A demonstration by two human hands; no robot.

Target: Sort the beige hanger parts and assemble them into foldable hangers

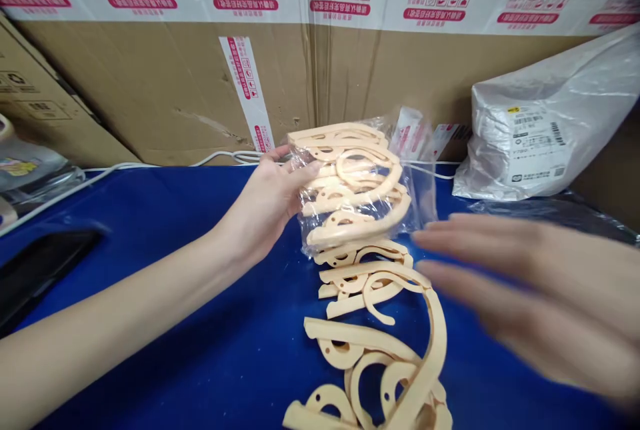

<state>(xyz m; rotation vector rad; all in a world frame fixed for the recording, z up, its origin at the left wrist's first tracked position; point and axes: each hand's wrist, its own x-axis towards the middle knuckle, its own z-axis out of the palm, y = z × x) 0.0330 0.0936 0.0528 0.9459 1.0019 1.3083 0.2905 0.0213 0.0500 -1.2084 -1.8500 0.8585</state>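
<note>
Left hand (270,200): closed on the left edge of a clear bag (421,183), thumb on the near face, fingers mostly behind it. The bag contains cream hangers (333,204), stacked with their curved ends to the right. The one-sided grip appears chosen to keep the bag tilted up and its contents together; the film at the right side hangs slack beyond them.

Right hand (530,290): extended, fingers together, blurred, with nothing seen in its grasp. Its fingertips are just beside the loose hangers (360,334); contact with them cannot be confirmed.

The loose hangers lie on the blue table (210,363) in a rough column from under the bag's lower edge to the near limit of the view. They overlap and partly interlock, so one arm could plausibly catch another. Whether the bag rests on the topmost ones cannot be determined.

Limits: a box (190,83) walls off the rear, with a cable (125,165) along its foot. A white parcel (493,143) narrows the right rear corner. A dark object (40,277) lies at the left, beyond the forearm (135,317). The widest bare strip of table is between that forearm and the loose hangers; the right hand covers much of the opposite side.
</note>
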